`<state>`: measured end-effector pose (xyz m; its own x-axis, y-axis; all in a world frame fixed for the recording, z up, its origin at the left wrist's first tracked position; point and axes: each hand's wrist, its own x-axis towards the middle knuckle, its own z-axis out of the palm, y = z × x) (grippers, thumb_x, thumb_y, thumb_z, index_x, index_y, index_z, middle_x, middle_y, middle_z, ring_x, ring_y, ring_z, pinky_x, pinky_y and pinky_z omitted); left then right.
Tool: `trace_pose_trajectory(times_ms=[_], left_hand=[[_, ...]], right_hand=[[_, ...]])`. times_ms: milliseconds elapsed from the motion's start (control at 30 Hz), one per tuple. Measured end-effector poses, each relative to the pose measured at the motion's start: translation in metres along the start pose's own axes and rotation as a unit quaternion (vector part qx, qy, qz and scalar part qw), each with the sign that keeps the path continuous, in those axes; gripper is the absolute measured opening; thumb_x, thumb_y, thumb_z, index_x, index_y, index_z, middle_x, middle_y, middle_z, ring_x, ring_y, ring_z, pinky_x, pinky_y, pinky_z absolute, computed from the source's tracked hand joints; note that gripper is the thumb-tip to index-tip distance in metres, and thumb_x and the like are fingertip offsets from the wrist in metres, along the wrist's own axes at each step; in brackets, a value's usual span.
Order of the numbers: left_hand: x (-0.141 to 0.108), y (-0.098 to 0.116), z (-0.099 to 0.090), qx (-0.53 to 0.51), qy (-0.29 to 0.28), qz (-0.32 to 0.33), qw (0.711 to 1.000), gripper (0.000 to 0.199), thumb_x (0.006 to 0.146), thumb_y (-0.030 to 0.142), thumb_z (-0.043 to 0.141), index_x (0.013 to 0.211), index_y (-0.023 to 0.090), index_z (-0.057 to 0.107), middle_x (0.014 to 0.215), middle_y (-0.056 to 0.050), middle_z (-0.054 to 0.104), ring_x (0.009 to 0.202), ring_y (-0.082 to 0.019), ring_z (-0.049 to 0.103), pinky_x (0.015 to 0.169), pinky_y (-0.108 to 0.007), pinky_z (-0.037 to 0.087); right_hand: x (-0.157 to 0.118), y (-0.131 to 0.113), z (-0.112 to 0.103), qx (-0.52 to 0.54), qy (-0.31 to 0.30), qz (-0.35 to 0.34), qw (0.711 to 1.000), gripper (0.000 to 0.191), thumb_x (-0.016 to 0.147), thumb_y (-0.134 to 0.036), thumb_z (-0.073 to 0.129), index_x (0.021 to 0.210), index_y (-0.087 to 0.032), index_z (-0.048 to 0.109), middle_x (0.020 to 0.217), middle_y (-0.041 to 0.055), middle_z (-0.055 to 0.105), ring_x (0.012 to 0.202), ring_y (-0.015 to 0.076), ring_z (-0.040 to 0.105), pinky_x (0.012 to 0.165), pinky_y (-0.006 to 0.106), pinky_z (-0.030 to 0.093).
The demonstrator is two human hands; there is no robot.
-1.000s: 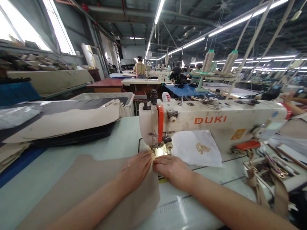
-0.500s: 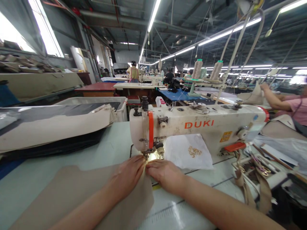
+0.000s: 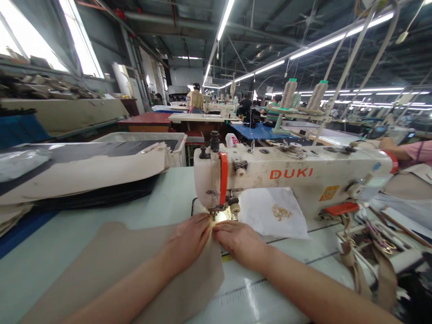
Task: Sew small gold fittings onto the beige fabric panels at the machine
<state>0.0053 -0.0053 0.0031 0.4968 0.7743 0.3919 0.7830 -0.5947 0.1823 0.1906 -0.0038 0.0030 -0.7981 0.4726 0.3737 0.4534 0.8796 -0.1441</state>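
Note:
A grey-beige fabric panel (image 3: 131,245) lies flat on the pale table, its right edge running up to the presser foot (image 3: 213,215) of the white sewing machine (image 3: 253,175). My left hand (image 3: 189,238) rests on the panel, fingers pressed together at its edge just in front of the foot. Close beside it, my right hand (image 3: 241,240) is closed with its fingertips at the same edge. Both hands' fingertips nearly meet under the machine's lamp. The exact grip of the thumbs is hidden.
On a white sheet (image 3: 251,213) against the machine lie small gold-coloured metal pieces (image 3: 281,212). A tray (image 3: 401,240) with tools and straps stands at right. Stacked panels (image 3: 101,166) lie left. Thread cones (image 3: 288,94) stand behind. A co-worker's arm (image 3: 393,146) shows at right.
The whole view has shifted, so the machine and hands appear a little farther right. Both hands keep their place at the presser foot. The co-worker's arm at right is lower and partly hidden.

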Motion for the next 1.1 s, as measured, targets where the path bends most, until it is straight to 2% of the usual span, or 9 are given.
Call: trace_pose_trajectory(times_ms=[200,333,533,700,800,867,933,1033,1100], left_hand=[[0.002,0.001,-0.001,-0.008,0.007,-0.007,1.0,0.024,0.086,0.017,0.039,0.095,0.016,0.061,0.103,-0.011,0.067,0.095,-0.023,0.062,0.085,-0.037,0.051],[-0.017,0.004,-0.006,-0.011,0.017,-0.023,1.0,0.026,0.084,0.016,0.042,0.102,0.017,0.061,0.106,-0.01,0.067,0.097,-0.021,0.062,0.088,-0.036,0.05],[-0.061,0.023,-0.032,-0.017,0.002,-0.073,0.997,0.035,0.082,0.019,0.05,0.116,0.02,0.056,0.123,-0.008,0.059,0.113,-0.02,0.055,0.097,-0.036,0.045],[-0.117,0.051,-0.064,0.002,-0.047,-0.081,0.996,0.083,0.072,0.045,0.064,0.142,0.026,0.023,0.146,-0.01,0.03,0.131,-0.03,0.033,0.103,-0.047,0.036],[-0.16,0.044,-0.072,-0.011,-0.094,-0.044,0.995,0.075,0.072,0.042,0.064,0.138,0.036,0.031,0.139,-0.003,0.041,0.123,-0.028,0.046,0.101,-0.041,0.041],[-0.179,0.027,-0.084,0.006,-0.06,-0.085,0.995,0.05,0.078,0.034,0.055,0.127,0.038,0.048,0.125,0.001,0.058,0.108,-0.024,0.06,0.091,-0.034,0.05],[-0.183,0.005,-0.113,0.066,0.038,-0.19,0.979,0.032,0.085,0.029,0.043,0.11,0.034,0.062,0.102,0.002,0.071,0.087,-0.022,0.069,0.073,-0.032,0.058],[-0.157,-0.021,-0.18,0.221,0.214,-0.348,0.885,0.035,0.091,0.038,0.032,0.098,0.024,0.063,0.079,-0.002,0.072,0.069,-0.027,0.068,0.056,-0.039,0.058],[-0.123,-0.033,-0.22,0.302,0.27,-0.357,0.842,0.039,0.092,0.04,0.028,0.106,0.021,0.06,0.079,-0.004,0.07,0.073,-0.028,0.068,0.062,-0.043,0.056]], right_hand=[[-0.001,0.002,0.002,0.006,0.013,0.004,1.0,0.016,0.091,-0.013,0.045,0.094,-0.012,0.06,0.099,0.0089,0.066,0.104,0.0173,0.057,0.094,0.027,0.043],[-0.001,-0.009,0.002,-0.006,0.011,-0.031,0.999,0.017,0.091,-0.015,0.045,0.094,-0.013,0.061,0.103,0.0077,0.066,0.104,0.0155,0.057,0.095,0.026,0.043],[-0.002,-0.031,0.0,-0.001,0.01,-0.103,0.995,0.019,0.091,-0.016,0.045,0.095,-0.014,0.063,0.102,0.008,0.067,0.102,0.0148,0.059,0.095,0.026,0.045],[-0.003,-0.032,0.0,0.014,0.023,-0.1,0.995,0.024,0.093,-0.017,0.041,0.097,-0.014,0.064,0.104,0.0078,0.067,0.102,0.0156,0.059,0.094,0.027,0.046],[-0.005,-0.031,0.0,0.017,0.019,-0.095,0.995,0.025,0.093,-0.017,0.04,0.1,-0.016,0.064,0.105,0.0069,0.067,0.103,0.0149,0.059,0.094,0.028,0.046],[-0.006,-0.031,0.0,0.02,0.032,-0.086,0.996,0.025,0.092,-0.016,0.041,0.104,-0.017,0.064,0.106,0.0073,0.067,0.105,0.0159,0.059,0.094,0.029,0.047],[-0.007,-0.032,0.001,0.02,0.054,-0.076,0.995,0.027,0.092,-0.015,0.041,0.108,-0.018,0.062,0.107,0.0084,0.067,0.105,0.0176,0.059,0.092,0.031,0.049],[-0.008,-0.03,0.004,0.02,0.067,-0.082,0.994,0.029,0.091,-0.015,0.04,0.109,-0.019,0.062,0.107,0.0081,0.068,0.102,0.0192,0.062,0.089,0.033,0.051],[-0.009,-0.029,0.006,0.021,0.066,-0.087,0.994,0.029,0.091,-0.015,0.04,0.109,-0.021,0.062,0.106,0.0069,0.068,0.101,0.0192,0.063,0.088,0.032,0.052]])
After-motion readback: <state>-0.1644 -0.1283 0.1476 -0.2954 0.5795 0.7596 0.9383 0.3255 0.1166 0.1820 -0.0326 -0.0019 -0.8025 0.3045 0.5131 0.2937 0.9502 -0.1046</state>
